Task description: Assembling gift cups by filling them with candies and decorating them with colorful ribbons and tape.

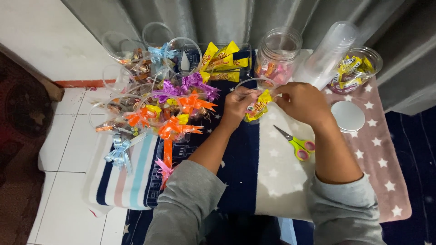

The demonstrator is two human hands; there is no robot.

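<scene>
Where the two hands meet, above the middle of the star-print cloth [281, 181], sits a clear cup [254, 97] with a yellow packet [262, 102] and other sweets inside. Its round rim shows just behind the fingers. The left hand [238, 105] is closed on the cup's near left side, thumb and fingers pinched at the rim. The right hand [302, 103] is closed too, its fingertips gripping the yellow packet at the cup's right edge. Both forearms run down to grey sleeves [190, 204] at the bottom of the view.

Just below the right wrist, scissors [295, 144] with green and pink handles lie on the cloth, blades pointing up and left. To the right of that hand a round white lid [347, 116] lies flat. Behind the hands stands an open glass jar [277, 56] of pink sweets, and beside it a stack of clear cups [328, 52] lies tilted on its side. Further right is a second open jar [356, 69] holding yellow and white packets.

Left of the cup, loose yellow packets [222, 61] are heaped near the wall. Beyond them, a cluster of filled cups with ribbon bows [175, 111] in orange, purple, blue and yellow covers the left end of a striped cloth [131, 181], which overhangs white floor tiles [68, 149].
</scene>
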